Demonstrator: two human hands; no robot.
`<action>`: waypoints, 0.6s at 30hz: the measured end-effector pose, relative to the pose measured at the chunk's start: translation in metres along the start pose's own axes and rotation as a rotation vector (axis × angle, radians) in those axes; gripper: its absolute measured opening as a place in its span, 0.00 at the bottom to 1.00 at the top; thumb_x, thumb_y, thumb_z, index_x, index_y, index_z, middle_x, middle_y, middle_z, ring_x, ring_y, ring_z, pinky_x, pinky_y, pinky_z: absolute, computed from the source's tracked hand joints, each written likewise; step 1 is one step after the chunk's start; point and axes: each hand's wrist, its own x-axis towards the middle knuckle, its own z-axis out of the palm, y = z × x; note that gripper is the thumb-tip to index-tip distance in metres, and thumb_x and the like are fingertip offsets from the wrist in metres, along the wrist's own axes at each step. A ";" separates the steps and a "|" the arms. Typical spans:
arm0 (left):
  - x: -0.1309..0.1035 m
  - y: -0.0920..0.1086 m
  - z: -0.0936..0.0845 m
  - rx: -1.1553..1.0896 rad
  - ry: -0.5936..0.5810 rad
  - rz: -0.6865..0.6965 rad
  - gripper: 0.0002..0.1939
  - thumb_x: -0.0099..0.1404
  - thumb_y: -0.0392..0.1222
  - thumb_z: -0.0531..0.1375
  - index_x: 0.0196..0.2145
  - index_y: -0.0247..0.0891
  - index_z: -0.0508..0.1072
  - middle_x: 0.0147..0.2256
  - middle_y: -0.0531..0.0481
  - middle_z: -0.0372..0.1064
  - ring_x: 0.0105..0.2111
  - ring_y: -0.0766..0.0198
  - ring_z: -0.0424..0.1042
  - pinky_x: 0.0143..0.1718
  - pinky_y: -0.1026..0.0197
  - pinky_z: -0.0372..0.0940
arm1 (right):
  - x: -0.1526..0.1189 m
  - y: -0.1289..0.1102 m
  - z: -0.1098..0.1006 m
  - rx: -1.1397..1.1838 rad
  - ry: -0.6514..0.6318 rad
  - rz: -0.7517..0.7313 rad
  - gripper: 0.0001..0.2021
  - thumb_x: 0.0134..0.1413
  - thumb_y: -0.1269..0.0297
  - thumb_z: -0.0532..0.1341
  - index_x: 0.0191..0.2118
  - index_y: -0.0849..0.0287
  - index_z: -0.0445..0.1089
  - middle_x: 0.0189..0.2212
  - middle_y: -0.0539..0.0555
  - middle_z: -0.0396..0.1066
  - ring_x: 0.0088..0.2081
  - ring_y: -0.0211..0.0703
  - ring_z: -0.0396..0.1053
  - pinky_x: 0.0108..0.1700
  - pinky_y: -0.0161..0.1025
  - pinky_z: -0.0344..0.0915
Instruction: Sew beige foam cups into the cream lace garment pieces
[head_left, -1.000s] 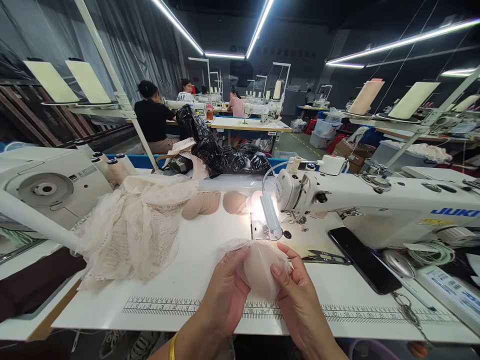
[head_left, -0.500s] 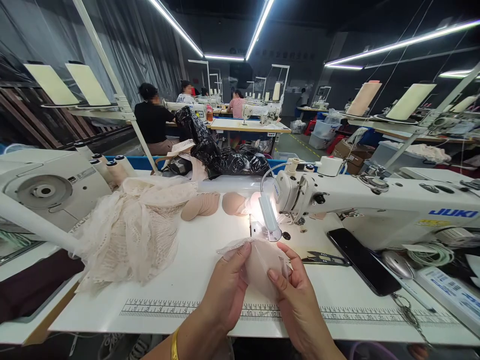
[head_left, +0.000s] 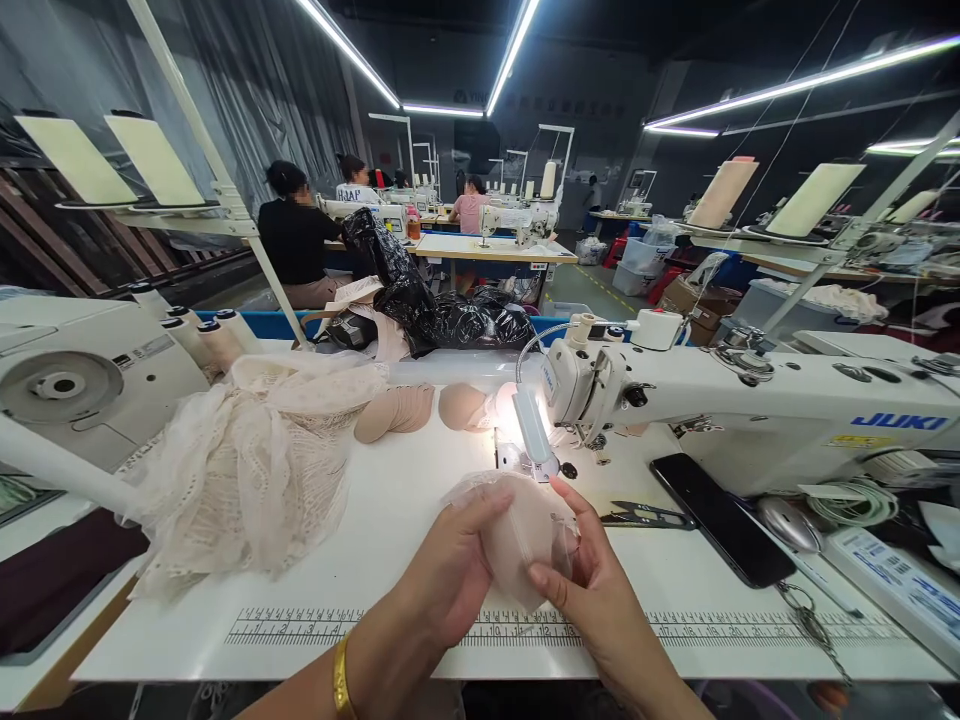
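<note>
Between both hands, just in front of the sewing machine's needle area, I hold a beige bra cup (head_left: 517, 545) covered in thin sheer fabric with a lacy edge. My left hand (head_left: 442, 575) grips its left side, thumb on top. On the right side, my right hand (head_left: 604, 600) pinches the cup low with the thumb, while the index finger reaches up along its edge. The fingers behind the cup are partly hidden. Beyond it stands the white sewing machine (head_left: 750, 395) with its lamp lit.
A pile of cream lace (head_left: 247, 480) lies left. Fanned beige pads (head_left: 394, 412) and another beige cup (head_left: 463, 406) are behind my hands. Thread snips (head_left: 649, 515), a black phone (head_left: 720, 520) and a pen sit right. A ruler scale (head_left: 300, 628) runs along the front edge.
The bra cup has turned a little, with more of its rounded face showing. My left thumb has shifted along its top. The view has moved slightly.
</note>
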 end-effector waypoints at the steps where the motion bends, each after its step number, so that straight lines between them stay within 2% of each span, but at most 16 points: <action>1: -0.001 0.005 -0.001 0.011 -0.035 -0.012 0.18 0.60 0.49 0.72 0.43 0.35 0.82 0.44 0.39 0.79 0.47 0.46 0.76 0.49 0.50 0.70 | -0.002 -0.005 -0.005 -0.073 -0.031 0.000 0.52 0.48 0.54 0.79 0.74 0.43 0.52 0.51 0.55 0.78 0.49 0.54 0.77 0.57 0.55 0.70; 3: -0.005 0.019 -0.004 0.132 -0.178 -0.017 0.18 0.64 0.50 0.70 0.46 0.36 0.82 0.44 0.39 0.79 0.47 0.46 0.76 0.50 0.49 0.70 | -0.002 -0.017 -0.018 -0.253 -0.080 -0.054 0.50 0.52 0.56 0.76 0.75 0.42 0.50 0.51 0.56 0.77 0.48 0.53 0.77 0.55 0.55 0.71; 5: -0.009 0.033 -0.007 0.457 -0.428 0.071 0.17 0.67 0.49 0.67 0.50 0.39 0.82 0.43 0.40 0.79 0.45 0.47 0.77 0.50 0.48 0.69 | 0.007 -0.030 -0.033 -0.490 -0.162 -0.239 0.44 0.56 0.59 0.73 0.75 0.43 0.54 0.51 0.57 0.77 0.45 0.52 0.77 0.49 0.50 0.73; 7: -0.007 0.045 -0.008 0.802 -0.664 0.197 0.12 0.65 0.42 0.68 0.46 0.44 0.84 0.40 0.44 0.79 0.44 0.48 0.77 0.52 0.48 0.67 | 0.026 -0.042 -0.046 -0.803 -0.283 -0.572 0.31 0.60 0.65 0.69 0.68 0.46 0.65 0.45 0.57 0.78 0.40 0.50 0.76 0.43 0.45 0.72; 9: 0.004 0.050 -0.009 1.072 -0.806 0.327 0.12 0.59 0.30 0.66 0.36 0.46 0.85 0.38 0.47 0.78 0.45 0.48 0.75 0.57 0.46 0.61 | 0.052 -0.050 -0.055 -1.166 -0.397 -0.936 0.17 0.66 0.74 0.60 0.54 0.48 0.75 0.36 0.52 0.78 0.36 0.46 0.72 0.41 0.44 0.67; 11: 0.024 0.050 -0.010 1.369 -0.884 0.444 0.15 0.55 0.23 0.63 0.29 0.44 0.82 0.40 0.47 0.77 0.49 0.47 0.73 0.59 0.42 0.55 | 0.079 -0.052 -0.060 -1.482 -0.500 -1.165 0.16 0.68 0.79 0.55 0.44 0.52 0.76 0.33 0.50 0.76 0.37 0.45 0.69 0.41 0.43 0.63; 12: 0.035 0.049 -0.011 1.541 -0.917 0.510 0.16 0.54 0.22 0.61 0.29 0.43 0.81 0.42 0.47 0.76 0.50 0.47 0.71 0.58 0.42 0.54 | 0.091 -0.051 -0.061 -1.576 -0.526 -1.226 0.16 0.67 0.81 0.54 0.40 0.54 0.75 0.32 0.50 0.75 0.36 0.44 0.67 0.41 0.42 0.62; 14: 0.056 0.047 -0.013 1.800 -0.954 0.590 0.18 0.54 0.21 0.60 0.31 0.42 0.80 0.46 0.48 0.75 0.50 0.50 0.70 0.56 0.44 0.55 | 0.108 -0.047 -0.064 -1.653 -0.532 -1.234 0.16 0.66 0.82 0.54 0.37 0.55 0.73 0.32 0.50 0.74 0.36 0.43 0.65 0.38 0.40 0.60; 18: 0.071 0.045 -0.014 1.852 -0.917 0.543 0.20 0.56 0.22 0.61 0.35 0.46 0.82 0.48 0.50 0.72 0.46 0.55 0.70 0.52 0.48 0.57 | 0.113 -0.042 -0.073 -1.602 -0.482 -1.122 0.17 0.64 0.83 0.53 0.40 0.55 0.74 0.34 0.51 0.75 0.39 0.43 0.67 0.35 0.38 0.57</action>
